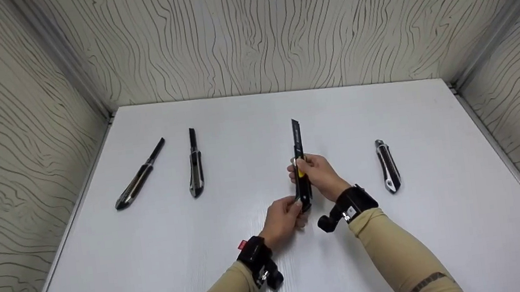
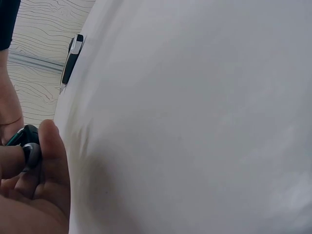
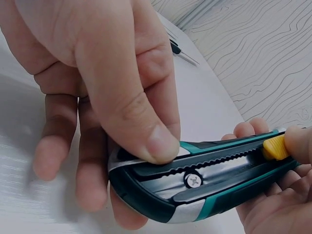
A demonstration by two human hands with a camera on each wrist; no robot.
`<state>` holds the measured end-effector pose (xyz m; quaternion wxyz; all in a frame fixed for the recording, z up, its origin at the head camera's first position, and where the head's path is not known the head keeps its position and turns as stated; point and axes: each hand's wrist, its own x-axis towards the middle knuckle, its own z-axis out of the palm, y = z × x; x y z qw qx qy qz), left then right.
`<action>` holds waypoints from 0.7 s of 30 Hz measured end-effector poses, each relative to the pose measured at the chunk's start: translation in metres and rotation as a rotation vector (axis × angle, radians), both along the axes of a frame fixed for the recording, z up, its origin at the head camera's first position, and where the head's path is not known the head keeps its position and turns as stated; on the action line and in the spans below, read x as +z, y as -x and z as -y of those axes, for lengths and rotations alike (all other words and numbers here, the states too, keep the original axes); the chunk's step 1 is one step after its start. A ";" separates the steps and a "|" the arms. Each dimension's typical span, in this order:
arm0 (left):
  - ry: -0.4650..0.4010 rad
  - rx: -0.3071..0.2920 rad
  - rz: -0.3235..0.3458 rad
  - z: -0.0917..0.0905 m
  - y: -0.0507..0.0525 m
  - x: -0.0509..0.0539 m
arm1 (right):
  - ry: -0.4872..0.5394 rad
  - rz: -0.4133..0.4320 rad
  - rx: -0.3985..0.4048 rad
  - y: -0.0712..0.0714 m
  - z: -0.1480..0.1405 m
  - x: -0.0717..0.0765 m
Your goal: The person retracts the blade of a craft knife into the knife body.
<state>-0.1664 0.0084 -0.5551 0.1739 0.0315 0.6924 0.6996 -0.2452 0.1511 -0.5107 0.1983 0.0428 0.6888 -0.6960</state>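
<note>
Between both hands is a black, green and silver utility knife (image 1: 302, 193) (image 3: 187, 200), its dark blade (image 1: 296, 133) extended toward the far side of the table. The left hand (image 1: 281, 220) (image 2: 51, 195) (image 3: 105, 87) pinches the butt end, thumb on top. Farther up the handle, the right hand (image 1: 323, 175) (image 3: 282, 209) grips the knife with its thumb on the yellow slider (image 3: 275, 147). Part of the left fingers is hidden under the handle in the right wrist view.
On the white table (image 1: 156, 273), two knives with blades out lie at the left (image 1: 138, 183) (image 1: 196, 168). Another knife (image 1: 389, 167), no blade showing, lies at the right. Patterned panels (image 1: 246, 33) stand behind the table and on both sides.
</note>
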 end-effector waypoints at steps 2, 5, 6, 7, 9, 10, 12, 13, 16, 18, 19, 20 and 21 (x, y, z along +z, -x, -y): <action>0.008 0.004 -0.005 0.000 0.000 -0.001 | -0.002 0.006 -0.001 0.000 0.000 0.000; 0.018 0.006 -0.016 0.000 0.000 -0.003 | -0.006 0.008 0.002 -0.001 0.000 0.001; 0.023 0.006 -0.021 0.000 0.000 -0.004 | -0.005 0.010 0.001 -0.001 -0.001 0.001; 0.025 0.007 -0.021 0.000 0.001 -0.004 | -0.003 0.012 -0.002 -0.001 -0.001 0.001; 0.026 0.006 -0.021 0.000 0.001 -0.003 | -0.003 0.007 0.001 -0.001 -0.001 0.001; 0.025 0.006 -0.022 0.000 0.000 -0.002 | -0.005 0.005 0.005 -0.001 -0.001 0.000; 0.029 0.005 -0.025 0.000 0.000 0.000 | -0.006 0.004 0.006 -0.001 -0.001 0.000; 0.034 0.004 -0.026 0.000 0.000 0.002 | -0.008 0.003 0.008 -0.001 -0.001 0.000; 0.049 0.001 -0.031 0.000 -0.001 0.005 | -0.009 0.000 0.015 0.000 -0.001 0.000; 0.058 0.000 -0.032 0.000 -0.001 0.006 | -0.006 0.000 0.017 0.000 -0.001 0.000; 0.056 0.000 -0.032 0.000 -0.001 0.006 | -0.007 0.001 0.016 0.000 -0.001 0.000; 0.051 0.001 -0.029 0.000 -0.001 0.005 | -0.005 0.002 0.013 0.000 -0.001 0.000; 0.046 0.001 -0.026 0.000 -0.001 0.003 | -0.004 0.003 0.011 -0.001 -0.001 0.000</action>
